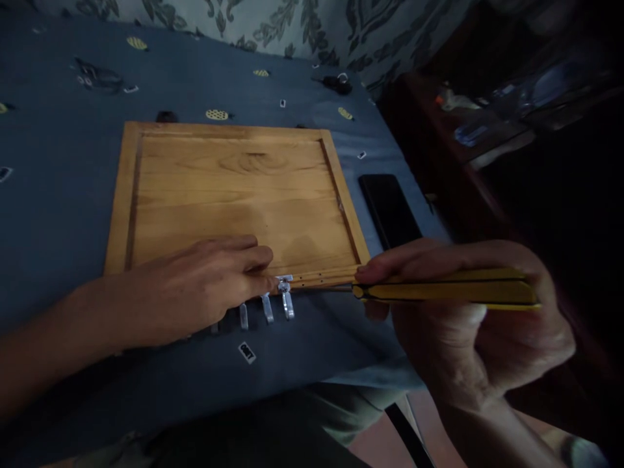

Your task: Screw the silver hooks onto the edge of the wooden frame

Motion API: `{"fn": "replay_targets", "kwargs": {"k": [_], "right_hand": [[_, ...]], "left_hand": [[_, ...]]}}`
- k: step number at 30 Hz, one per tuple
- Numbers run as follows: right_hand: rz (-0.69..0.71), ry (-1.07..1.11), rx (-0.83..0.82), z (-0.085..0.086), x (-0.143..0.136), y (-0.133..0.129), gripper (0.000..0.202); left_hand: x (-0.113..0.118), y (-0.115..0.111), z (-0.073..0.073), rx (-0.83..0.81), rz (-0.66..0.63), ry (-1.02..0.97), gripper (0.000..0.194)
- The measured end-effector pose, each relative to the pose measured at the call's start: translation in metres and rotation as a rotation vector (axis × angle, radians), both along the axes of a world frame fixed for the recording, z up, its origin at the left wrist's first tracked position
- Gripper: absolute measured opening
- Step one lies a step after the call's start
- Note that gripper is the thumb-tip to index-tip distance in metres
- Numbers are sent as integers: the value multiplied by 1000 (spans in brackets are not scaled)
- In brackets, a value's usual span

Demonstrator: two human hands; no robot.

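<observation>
A framed wooden panel (238, 185) lies on the bed or table cover, its near edge carrying a row of metal hooks. My left hand (199, 279) rests over that edge with curled fingers, the fingertips pressed at the rightmost metal hook (286, 299). Small dark holes show in the edge strip just right of this hook. My right hand (492, 344) is closed around a yellow screwdriver (448, 287) with black stripes. Its thin shaft points left along the near edge, toward the hook. Where the tip meets the hook is too small to tell.
A black phone (390, 209) lies right of the panel on the blue patterned cloth (58, 214). Keys (336, 82) lie at the back right, and a clear plastic item (97, 76) at the back left. Dark wooden furniture (419, 117) holding plastic items stands at right.
</observation>
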State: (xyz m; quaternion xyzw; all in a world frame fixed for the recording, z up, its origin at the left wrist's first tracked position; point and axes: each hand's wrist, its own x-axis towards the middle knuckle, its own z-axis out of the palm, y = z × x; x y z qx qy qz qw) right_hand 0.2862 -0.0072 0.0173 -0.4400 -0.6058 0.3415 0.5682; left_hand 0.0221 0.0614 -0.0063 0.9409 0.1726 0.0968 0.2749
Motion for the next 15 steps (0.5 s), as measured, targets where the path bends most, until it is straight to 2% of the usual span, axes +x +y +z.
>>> {"fn": "replay_targets", "kwargs": {"k": [3, 6, 15], "right_hand": [[-39, 41, -30, 3, -3, 1, 22], [-5, 21, -39, 3, -5, 0, 20], [23, -261, 40, 3, -3, -4, 13]], "left_hand": [[1, 0, 0, -9, -3, 5, 31], [0, 1, -2, 8, -3, 10, 31], [-1, 2, -3, -36, 4, 56, 32]]}}
